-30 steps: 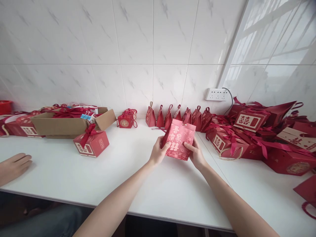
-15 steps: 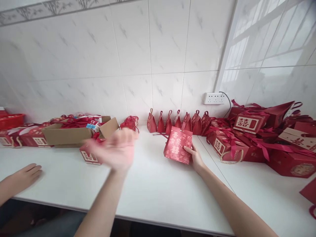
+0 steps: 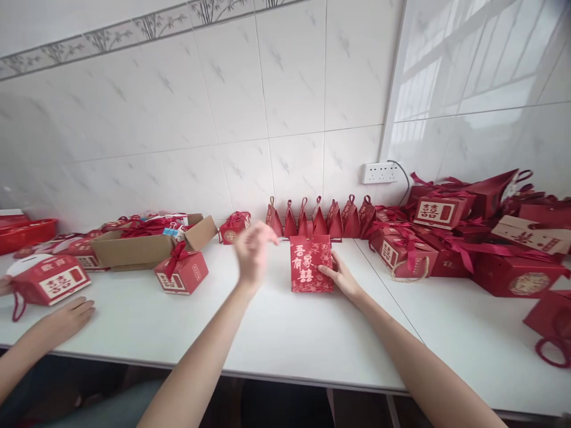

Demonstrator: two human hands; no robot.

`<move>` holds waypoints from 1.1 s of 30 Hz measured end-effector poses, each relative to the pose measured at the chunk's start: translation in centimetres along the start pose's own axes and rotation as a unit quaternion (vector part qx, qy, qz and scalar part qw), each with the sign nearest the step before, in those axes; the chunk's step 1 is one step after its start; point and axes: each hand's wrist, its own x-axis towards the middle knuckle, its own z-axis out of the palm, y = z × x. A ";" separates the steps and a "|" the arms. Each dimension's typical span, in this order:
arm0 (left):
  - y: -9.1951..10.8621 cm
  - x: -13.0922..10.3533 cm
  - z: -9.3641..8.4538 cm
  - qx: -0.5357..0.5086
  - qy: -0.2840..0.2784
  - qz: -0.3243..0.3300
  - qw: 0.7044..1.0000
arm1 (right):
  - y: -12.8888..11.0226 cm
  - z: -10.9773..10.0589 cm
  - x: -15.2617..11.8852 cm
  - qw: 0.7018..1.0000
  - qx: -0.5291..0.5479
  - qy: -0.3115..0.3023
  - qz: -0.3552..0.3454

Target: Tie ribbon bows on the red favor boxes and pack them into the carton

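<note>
My right hand (image 3: 342,278) grips the right edge of a red gift box (image 3: 311,263) with pale Chinese characters. The box stands upright on the white table, thumb on its front. My left hand (image 3: 252,252) is raised left of that box, apart from it, with nothing seen in it. Its fingers are slightly blurred and bent toward the right, not closed together. Behind the held box, a row of several small peaked red boxes (image 3: 320,221) with ribbon loops stands along the wall. A red box with a bow (image 3: 182,273) sits left of my left hand.
At left, a co-worker's hand (image 3: 66,318) rests on the table beside a tilted red box (image 3: 53,280). Behind are an open cardboard box (image 3: 131,252) and a red basket (image 3: 27,236). Red gift boxes (image 3: 450,249) pile up at right below a power strip (image 3: 380,173).
My left hand has moved right, toward the held gift box. That box has turned more upright, its front facing me. At far left, the co-worker has brought a red box into view.
</note>
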 end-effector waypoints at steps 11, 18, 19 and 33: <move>-11.3 -3.6 1.6 0.026 -0.141 -0.167 0.975 | 0.0 -0.4 0.0 0.987 -0.138 -0.079 -0.009; -10.8 -2.8 1.5 0.024 -0.119 -0.211 0.970 | 0.1 -0.1 0.2 0.993 -0.106 -0.032 0.052; -10.7 -2.8 1.5 0.002 -0.125 -0.227 0.966 | 0.2 -0.1 0.3 0.994 -0.068 -0.036 0.081; -7.9 -4.8 2.1 -0.098 -0.303 -0.217 0.923 | 0.2 -0.4 0.0 0.967 0.179 -0.079 0.161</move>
